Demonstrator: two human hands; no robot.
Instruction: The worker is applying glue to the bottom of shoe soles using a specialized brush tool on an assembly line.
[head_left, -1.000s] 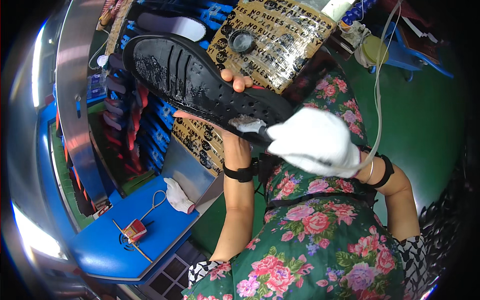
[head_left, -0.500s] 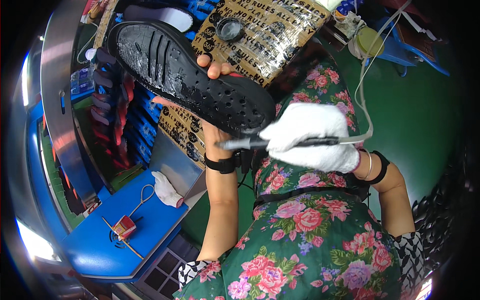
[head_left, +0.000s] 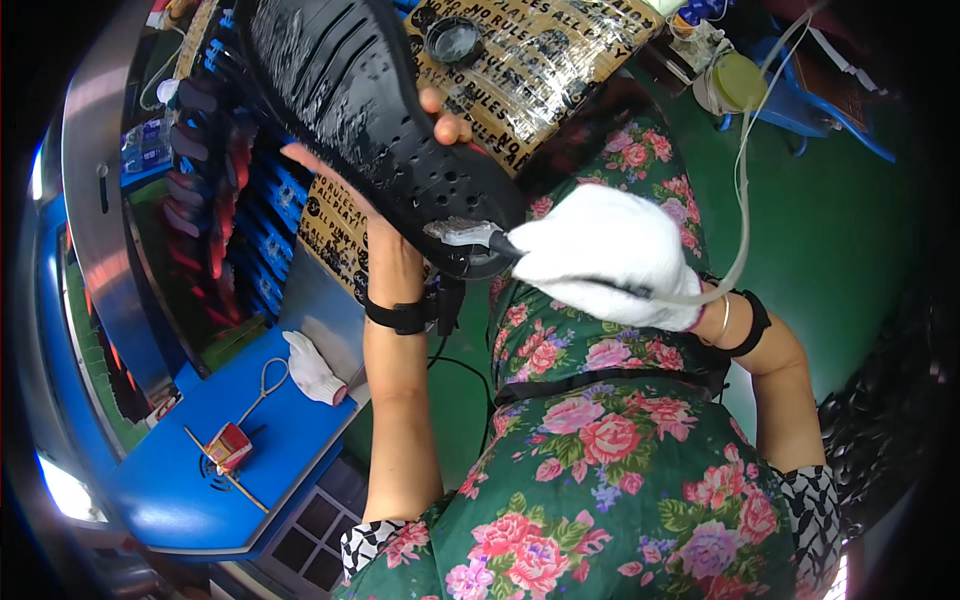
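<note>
Green floor (head_left: 820, 220) below, left grip (head_left: 447, 128) holds black sole (head_left: 385, 150), long axis slanting upper-left; right grip (head_left: 605, 255), brush (head_left: 465, 233)

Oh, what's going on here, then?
A person is working on a black shoe sole. The bare left hand holds it from beneath, while the gloved right hand grips a brush whose pale bristles appear to lie against the sole's near end. Shiny, wet-looking patches show on the sole's far part. A round dark container sits on a taped brown box beyond, and a spare white glove lies on the left.
</note>
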